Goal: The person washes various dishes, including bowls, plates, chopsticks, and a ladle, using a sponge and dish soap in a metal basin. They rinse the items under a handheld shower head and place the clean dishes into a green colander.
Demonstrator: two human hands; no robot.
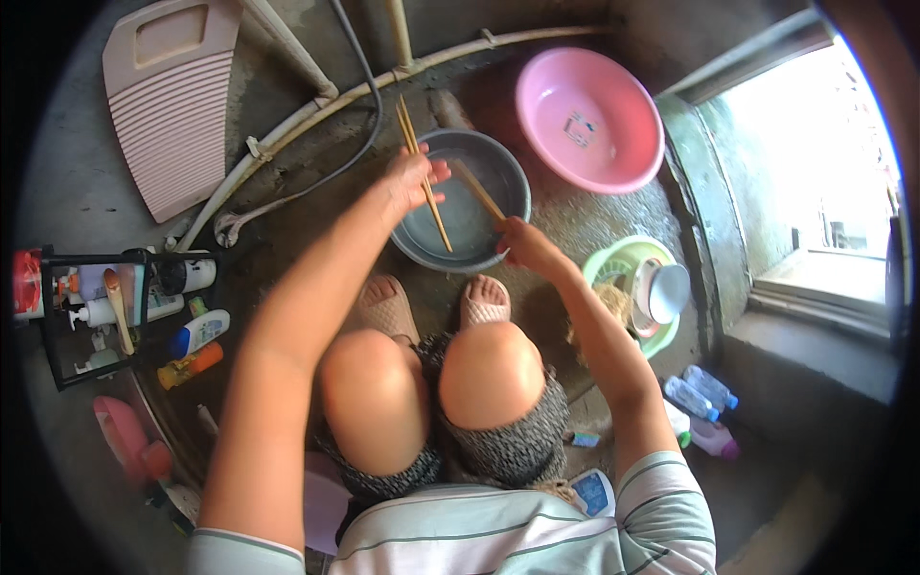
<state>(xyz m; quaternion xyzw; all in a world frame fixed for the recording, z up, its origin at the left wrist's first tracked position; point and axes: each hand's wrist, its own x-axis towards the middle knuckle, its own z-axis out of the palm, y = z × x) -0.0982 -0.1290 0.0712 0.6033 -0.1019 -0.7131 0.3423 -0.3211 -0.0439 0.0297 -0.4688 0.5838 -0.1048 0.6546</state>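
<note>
A round grey basin point(467, 215) with water in it stands on the wet floor before my feet. My left hand point(417, 176) is above the basin's left side, holding a few thin wooden chopsticks point(435, 208) between thumb and fingers, with the other fingers spread. Over the right rim, my right hand point(525, 244) grips one end of a flat wooden stick or handle point(480, 190). The far end of that piece reaches over the middle of the basin; whether it touches the water I cannot tell.
Behind the basin at the right lies a pink basin point(589, 122). A green basket point(665, 341) with bowls stands right, near plastic bottles point(691, 397). A washboard point(172, 115) leans at the left, above a black rack point(54, 323) of bottles. A grey hose point(370, 79) and pipes point(287, 126) run along the wall.
</note>
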